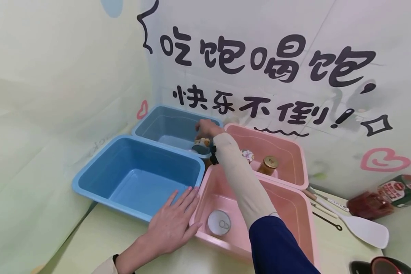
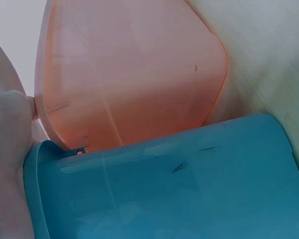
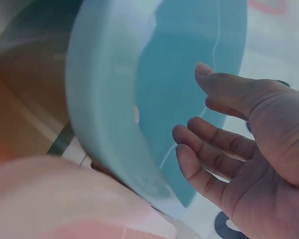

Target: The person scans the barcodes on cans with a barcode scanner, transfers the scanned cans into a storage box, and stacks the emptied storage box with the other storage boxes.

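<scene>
My left hand (image 1: 174,220) lies with straight fingers across the adjoining rims of the near blue bin (image 1: 140,150) and the near pink bin (image 1: 305,224). In the left wrist view, the two bins' outer walls stand side by side beyond that hand. My right hand (image 1: 208,129) reaches over the far blue bin (image 1: 150,125), above a small can (image 1: 201,146) with a printed label at its right end. Between the thumb and the loosely bent fingers nothing shows in the right wrist view. A silver pull-tab can (image 1: 219,222) stands in the near pink bin.
The far pink bin (image 1: 296,156) contains a gold-lidded jar (image 1: 268,164) and a floral-patterned item (image 1: 248,155). To the right lie a white spatula (image 1: 366,230), other utensils and bottles (image 1: 399,190). A lettered backdrop (image 1: 260,23) rises behind.
</scene>
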Demonstrator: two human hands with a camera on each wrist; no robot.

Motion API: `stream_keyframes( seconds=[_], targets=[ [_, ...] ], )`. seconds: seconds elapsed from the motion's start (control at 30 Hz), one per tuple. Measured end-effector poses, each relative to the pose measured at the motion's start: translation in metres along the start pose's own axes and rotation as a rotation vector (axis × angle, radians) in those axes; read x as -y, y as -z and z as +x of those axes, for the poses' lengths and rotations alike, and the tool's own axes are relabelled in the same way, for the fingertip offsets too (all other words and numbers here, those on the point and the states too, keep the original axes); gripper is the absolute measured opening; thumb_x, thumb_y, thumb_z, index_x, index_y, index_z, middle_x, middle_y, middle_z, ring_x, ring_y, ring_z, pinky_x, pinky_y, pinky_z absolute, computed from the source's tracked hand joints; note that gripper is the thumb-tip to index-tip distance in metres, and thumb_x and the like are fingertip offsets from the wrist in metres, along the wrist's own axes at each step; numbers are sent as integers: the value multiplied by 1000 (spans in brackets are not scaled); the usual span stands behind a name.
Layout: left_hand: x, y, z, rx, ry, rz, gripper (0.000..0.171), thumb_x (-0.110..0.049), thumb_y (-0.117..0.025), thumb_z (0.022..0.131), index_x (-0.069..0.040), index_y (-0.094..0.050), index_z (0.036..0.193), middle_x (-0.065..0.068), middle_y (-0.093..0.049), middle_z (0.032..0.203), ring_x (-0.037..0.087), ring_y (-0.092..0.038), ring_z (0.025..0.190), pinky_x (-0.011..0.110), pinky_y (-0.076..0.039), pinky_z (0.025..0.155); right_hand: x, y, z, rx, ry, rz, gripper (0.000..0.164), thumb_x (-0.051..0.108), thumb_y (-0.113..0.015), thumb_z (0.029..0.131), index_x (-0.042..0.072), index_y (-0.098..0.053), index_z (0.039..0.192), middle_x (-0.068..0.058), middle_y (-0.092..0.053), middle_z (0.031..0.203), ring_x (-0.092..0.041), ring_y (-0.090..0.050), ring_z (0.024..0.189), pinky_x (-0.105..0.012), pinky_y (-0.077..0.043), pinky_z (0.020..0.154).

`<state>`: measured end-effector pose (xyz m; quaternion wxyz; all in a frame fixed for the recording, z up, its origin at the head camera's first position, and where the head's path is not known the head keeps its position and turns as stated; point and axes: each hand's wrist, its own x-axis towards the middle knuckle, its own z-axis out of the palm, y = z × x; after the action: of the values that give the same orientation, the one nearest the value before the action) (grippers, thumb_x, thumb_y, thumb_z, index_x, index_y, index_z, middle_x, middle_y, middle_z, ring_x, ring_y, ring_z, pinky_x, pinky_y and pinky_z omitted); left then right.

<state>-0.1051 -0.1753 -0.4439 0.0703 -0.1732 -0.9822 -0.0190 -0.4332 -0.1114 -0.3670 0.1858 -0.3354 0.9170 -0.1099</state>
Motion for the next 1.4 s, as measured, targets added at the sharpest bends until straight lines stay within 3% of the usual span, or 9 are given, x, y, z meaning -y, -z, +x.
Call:
stream_keyframes(
  seconds=[0.2, 0.47, 0.63, 0.77, 0.93, 1.13, 1.4],
  targets=[
    [-2, -1, -2, -6, -1, 6, 71, -59, -37, 101, -13, -37, 155, 3, -25, 167, 24, -26, 154, 51, -26, 122, 2, 3, -14, -50, 85, -41, 46, 26, -72, 92, 8, -61, 133, -15, -58, 139, -27, -59, 115, -39, -51, 95],
    [-6, 0, 1, 27, 5, 7, 73, -61, -35, 101, -14, -34, 157, 3, -22, 167, 24, -25, 154, 51, -26, 122, 8, 10, -46, -73, 180, -66, 47, 29, -70, 94, 10, -58, 136, -14, -61, 133, -28, -60, 121, -40, -51, 98],
    [-6, 0, 1, -8, 15, -7, 72, -59, -39, 100, -12, -36, 155, 3, -25, 167, 23, -26, 154, 50, -26, 122, 8, 14, -76, -115, 238, -80, 50, 30, -71, 94, 9, -58, 137, -14, -63, 130, -29, -60, 119, -41, -52, 96],
    [-4, 0, 1, -1, 29, -11, 72, -59, -38, 101, -12, -37, 155, 3, -24, 167, 23, -26, 154, 51, -27, 122, 5, 13, -108, -126, 294, -99, 52, 31, -71, 93, 10, -57, 140, -14, -62, 130, -24, -62, 107, -38, -54, 91],
    [-2, -1, -1, 8, 36, -15, 72, -59, -37, 101, -12, -37, 155, 4, -23, 167, 23, -25, 154, 51, -26, 122, -5, 7, -147, -130, 361, -94, 50, 28, -71, 93, 10, -60, 137, -10, -65, 124, -20, -66, 91, -33, -56, 82],
    [-3, -2, -2, -17, 27, -6, 70, -57, -40, 101, -12, -40, 154, 4, -26, 166, 24, -28, 153, 51, -27, 121, -18, -8, -188, -107, 403, -23, 47, 24, -73, 91, 9, -62, 134, -13, -66, 127, -25, -67, 101, -33, -57, 85],
    [-7, 0, 2, -52, 0, 2, 69, -56, -41, 100, -11, -42, 153, 6, -28, 165, 25, -31, 152, 52, -29, 120, -31, -39, -226, -31, 429, -39, 51, 26, -80, 86, 10, -64, 131, -7, -67, 116, -22, -66, 95, -26, -55, 80]
  ],
)
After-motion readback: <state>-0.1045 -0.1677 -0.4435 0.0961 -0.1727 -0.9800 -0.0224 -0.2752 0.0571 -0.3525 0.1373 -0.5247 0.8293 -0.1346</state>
